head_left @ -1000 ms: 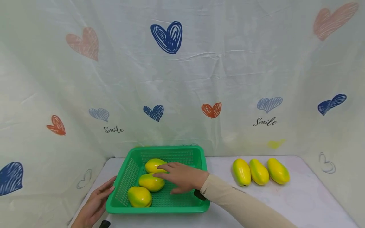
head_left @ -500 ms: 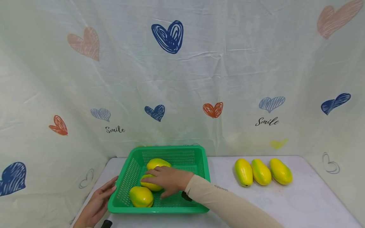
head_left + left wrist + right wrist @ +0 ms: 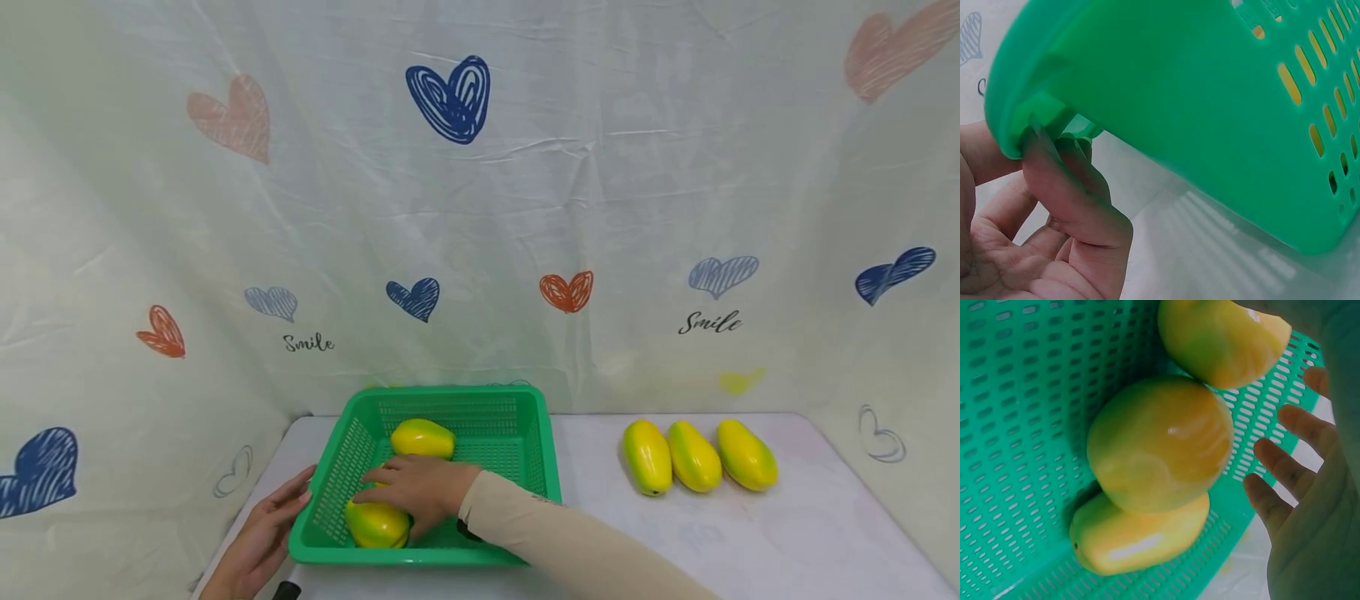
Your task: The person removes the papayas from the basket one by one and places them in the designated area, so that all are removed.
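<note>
A green plastic basket (image 3: 423,557) holds yellow-green papayas. My left hand (image 3: 258,537) is at its left rim; in the left wrist view the fingers (image 3: 1075,200) hook up under the lip, gripping it. My right hand (image 3: 423,492) reaches in, palm down with fingers spread, over the front papaya (image 3: 375,525) and the middle one, which it mostly hides. The thumb lies close beside the front papaya. In the right wrist view the fingers (image 3: 1297,428) stand apart from the middle papaya (image 3: 1160,444). The back papaya (image 3: 422,438) lies uncovered behind the hand.
Right of the basket, three more papayas (image 3: 694,457) lie side by side on the white table (image 3: 750,542). A pale curtain (image 3: 487,208) printed with hearts hangs behind and along both sides. The basket's back rim stands near the curtain.
My right hand has moved left and toward the near side of the basket, from the middle papaya to over the front one. The left hand stays on the rim.
</note>
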`<state>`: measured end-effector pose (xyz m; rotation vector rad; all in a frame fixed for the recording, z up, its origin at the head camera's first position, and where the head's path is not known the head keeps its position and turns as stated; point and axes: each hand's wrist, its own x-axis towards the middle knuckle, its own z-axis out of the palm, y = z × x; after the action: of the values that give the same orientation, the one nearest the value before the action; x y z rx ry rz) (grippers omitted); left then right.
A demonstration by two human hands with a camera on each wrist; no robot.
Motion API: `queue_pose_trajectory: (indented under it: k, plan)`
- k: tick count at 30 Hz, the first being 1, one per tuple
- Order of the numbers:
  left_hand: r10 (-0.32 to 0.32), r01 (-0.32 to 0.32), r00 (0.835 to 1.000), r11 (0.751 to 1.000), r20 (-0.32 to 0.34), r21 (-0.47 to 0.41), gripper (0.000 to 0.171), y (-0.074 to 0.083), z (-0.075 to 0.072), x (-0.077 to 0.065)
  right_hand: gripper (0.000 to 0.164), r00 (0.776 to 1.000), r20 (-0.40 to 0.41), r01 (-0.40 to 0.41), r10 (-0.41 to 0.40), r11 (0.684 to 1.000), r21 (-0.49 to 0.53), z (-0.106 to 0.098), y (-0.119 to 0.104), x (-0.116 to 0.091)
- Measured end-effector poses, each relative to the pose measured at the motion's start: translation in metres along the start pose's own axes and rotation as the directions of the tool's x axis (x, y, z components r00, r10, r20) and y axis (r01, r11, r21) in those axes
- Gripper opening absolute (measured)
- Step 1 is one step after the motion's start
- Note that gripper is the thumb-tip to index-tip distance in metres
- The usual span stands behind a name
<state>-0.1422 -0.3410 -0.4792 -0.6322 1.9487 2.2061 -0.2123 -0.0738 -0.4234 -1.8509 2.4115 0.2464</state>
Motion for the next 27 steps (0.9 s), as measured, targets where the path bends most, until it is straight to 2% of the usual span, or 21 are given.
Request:
queue_pose_trajectory:
  k: [6,13,27]
  plan:
    - [0.002,-0.002,1.0,1.0,-0.005,0.002,0.071,0.001,0.002,-0.001,0.087,1.0,0.009,0.016,-0.016,0.999,-0.045,0.007,-0.002,0.013]
    - [-0.002,0.002,1.0,1.0,0.016,0.01,0.071,0.0,0.001,-0.001,0.081,0.999,0.015,0.04,-0.038,0.995,-0.092,0.01,-0.006,0.017]
    - [0.004,-0.005,1.0,1.0,0.023,0.016,0.071,-0.002,-0.001,-0.001,0.08,1.0,0.0,0.011,-0.011,0.997,-0.074,0.012,-0.006,0.018]
